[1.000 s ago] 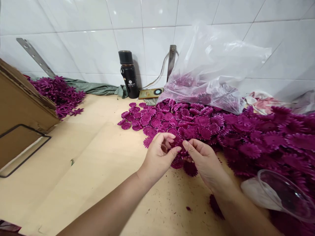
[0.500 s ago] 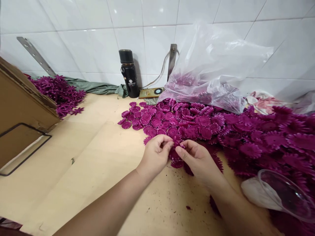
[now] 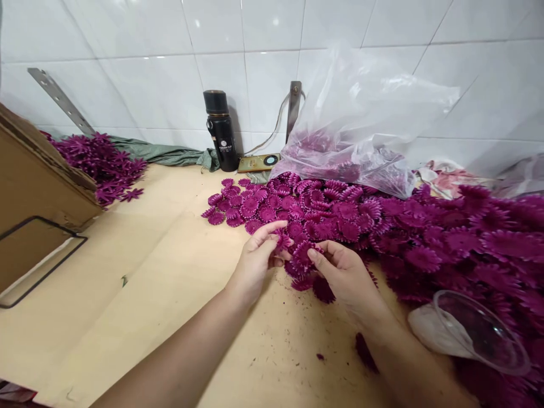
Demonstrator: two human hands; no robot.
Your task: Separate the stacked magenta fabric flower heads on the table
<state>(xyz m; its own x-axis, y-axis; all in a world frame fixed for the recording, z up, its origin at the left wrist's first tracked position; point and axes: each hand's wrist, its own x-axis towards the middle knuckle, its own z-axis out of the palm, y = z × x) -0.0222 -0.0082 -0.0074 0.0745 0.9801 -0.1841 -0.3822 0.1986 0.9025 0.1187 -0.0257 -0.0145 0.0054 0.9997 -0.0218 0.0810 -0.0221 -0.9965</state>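
Observation:
My left hand [image 3: 254,262] is closed on a small magenta artificial flower piece [image 3: 282,240], pinched near the fingertips. A hand's width to the right, my right hand [image 3: 346,275] grips the edge of a round, toothed magenta flower disc [image 3: 302,256] between thumb and fingers. Both hands are over the front edge of a pile of similar flower discs [image 3: 267,213]. Several more discs lie just below them, one of them a dark disc [image 3: 323,289] on the tabletop. My fingers partly hide both held pieces.
A clear plastic bag [image 3: 361,130] rests on the pile's back. A black bottle [image 3: 222,136] and a phone [image 3: 257,163] stand near the tiled wall. At left are a cardboard box [image 3: 38,181] and star-shaped flowers [image 3: 104,164]; at right, a clear plastic bowl [image 3: 480,334].
My hands have moved apart, the left one shifting slightly left. The flower pieces between them now show separately, one in each hand. The view has shifted a little.

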